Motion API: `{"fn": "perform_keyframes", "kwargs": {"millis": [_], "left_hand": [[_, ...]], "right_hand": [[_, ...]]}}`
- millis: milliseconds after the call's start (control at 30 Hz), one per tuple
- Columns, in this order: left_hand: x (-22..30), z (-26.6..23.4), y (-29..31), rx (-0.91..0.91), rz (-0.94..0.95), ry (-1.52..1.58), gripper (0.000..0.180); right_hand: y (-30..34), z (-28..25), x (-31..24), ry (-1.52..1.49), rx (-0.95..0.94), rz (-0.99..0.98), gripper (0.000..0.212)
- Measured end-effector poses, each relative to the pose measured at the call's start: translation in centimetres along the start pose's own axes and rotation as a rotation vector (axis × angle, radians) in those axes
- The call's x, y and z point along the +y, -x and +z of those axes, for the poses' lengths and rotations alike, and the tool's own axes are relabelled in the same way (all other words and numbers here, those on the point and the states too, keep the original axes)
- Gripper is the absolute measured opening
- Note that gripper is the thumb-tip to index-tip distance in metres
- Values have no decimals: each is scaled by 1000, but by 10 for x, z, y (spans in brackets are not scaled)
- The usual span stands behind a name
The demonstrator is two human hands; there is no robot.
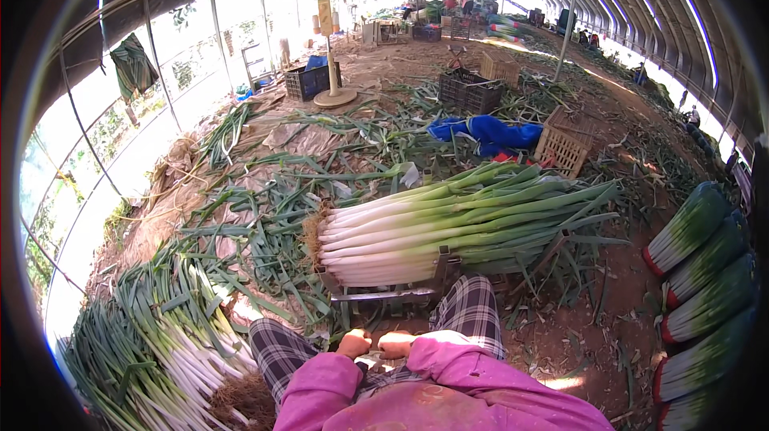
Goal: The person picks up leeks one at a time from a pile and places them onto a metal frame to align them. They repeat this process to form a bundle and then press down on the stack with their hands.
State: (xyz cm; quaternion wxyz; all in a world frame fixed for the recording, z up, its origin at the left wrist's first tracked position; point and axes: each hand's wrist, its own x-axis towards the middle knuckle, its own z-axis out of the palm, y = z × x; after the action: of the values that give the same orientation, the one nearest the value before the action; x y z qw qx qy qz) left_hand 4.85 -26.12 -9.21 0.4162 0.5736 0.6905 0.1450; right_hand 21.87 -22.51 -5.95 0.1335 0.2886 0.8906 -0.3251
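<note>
In front of my knees, a thick stack of long green onions (400, 227) lies sideways on a low metal rack (384, 295). Its white root ends are at the left, its green leaves at the right. Close together above my lap are my left hand (354, 343) and my right hand (396, 344), both with curled fingers. Whatever they may hold is too small or hidden to make out. Neither hand touches the stack. On the ground to my left lies a big heap of loose green onions (176, 335), roots toward me.
Wrapped onion bundles (697, 295) with red bands line the right side. Ahead are a tan crate (565, 142), a blue cloth (489, 134), black crates (471, 90) and a fan on a stand (332, 70). Cut leaves (256, 223) litter the ground. People work far back in the tunnel.
</note>
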Motion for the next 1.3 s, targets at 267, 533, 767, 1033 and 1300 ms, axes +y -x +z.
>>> {"fn": "perform_keyframes", "kwargs": {"millis": [267, 533, 767, 1033, 1300], "left_hand": [[-7, -2, 2, -234, -65, 61, 15], [-7, -1, 0, -208, -46, 42, 18], [6, 0, -5, -273, -51, 1, 20], [71, -118, 79, 477, 280, 213, 25], [-31, -210, 203, 1117, -219, 334, 28]], "right_hand": [[8, -11, -21, 22, -37, 27, 27], [4, -4, -14, -22, -41, -11, 28], [17, -7, -13, -11, -28, 41, 27], [7, 6, -26, -37, -173, 19, 26], [10, 5, 14, 157, -187, -14, 23]]}}
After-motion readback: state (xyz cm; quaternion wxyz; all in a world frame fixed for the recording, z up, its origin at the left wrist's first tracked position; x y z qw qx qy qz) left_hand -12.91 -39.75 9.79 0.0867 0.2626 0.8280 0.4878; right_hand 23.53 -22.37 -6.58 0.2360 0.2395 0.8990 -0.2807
